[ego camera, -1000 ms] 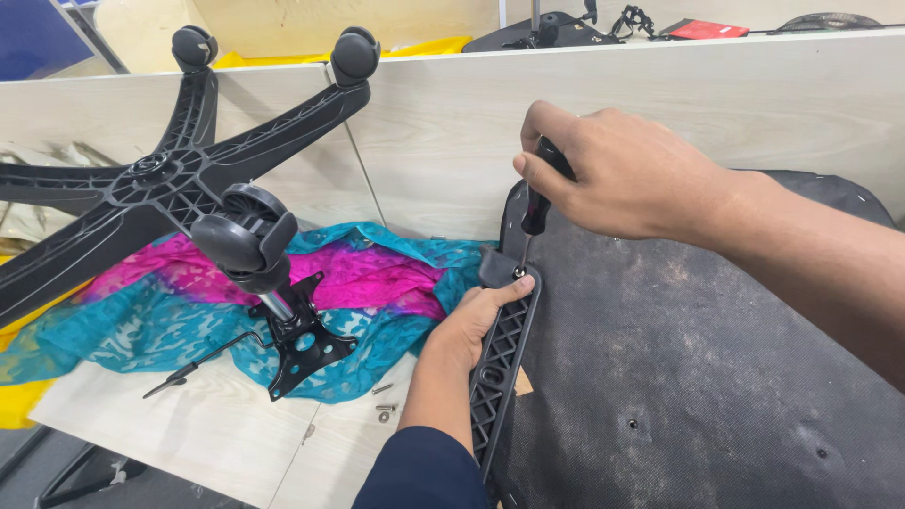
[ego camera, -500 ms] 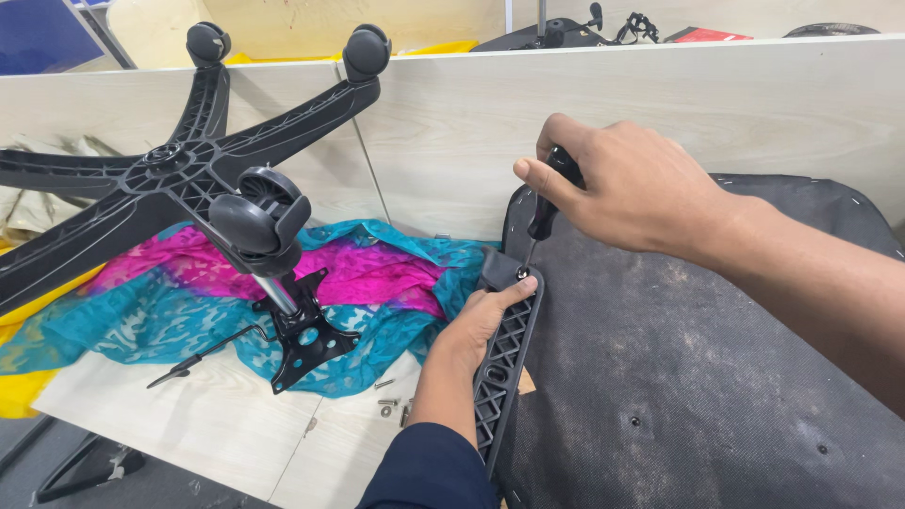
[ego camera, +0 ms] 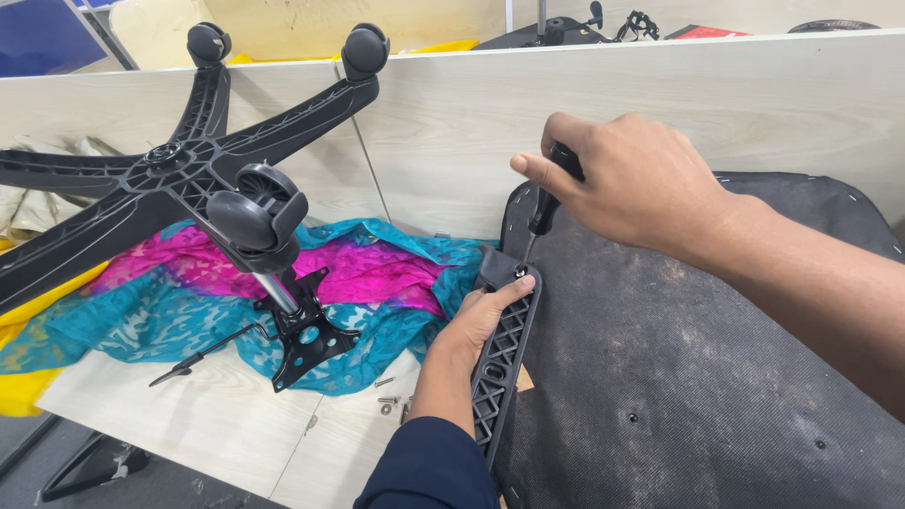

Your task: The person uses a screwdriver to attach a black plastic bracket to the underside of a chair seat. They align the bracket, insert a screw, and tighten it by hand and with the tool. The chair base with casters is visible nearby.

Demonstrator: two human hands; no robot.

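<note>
My right hand (ego camera: 630, 179) grips the black handle of a screwdriver (ego camera: 545, 209), held upright with its tip on a screw at the top of a black ribbed plastic armrest bracket (ego camera: 502, 363). That bracket lies along the left edge of an upturned chair seat (ego camera: 698, 377) covered in dusty black fabric. My left hand (ego camera: 474, 325), in a dark blue sleeve, presses against the bracket's left side, with the thumb on top near the screw.
An upturned black five-star chair base (ego camera: 179, 179) with castors and a gas-lift mechanism plate (ego camera: 304, 335) rests on a pink and turquoise cloth (ego camera: 377, 273). Loose screws (ego camera: 388, 403) and a thin metal lever (ego camera: 203, 356) lie on the pale board. A wooden partition (ego camera: 452, 123) stands behind.
The view has shifted slightly. My right hand has lifted a little on the screwdriver handle, so the shaft and tip now show. My left hand stays against the bracket.
</note>
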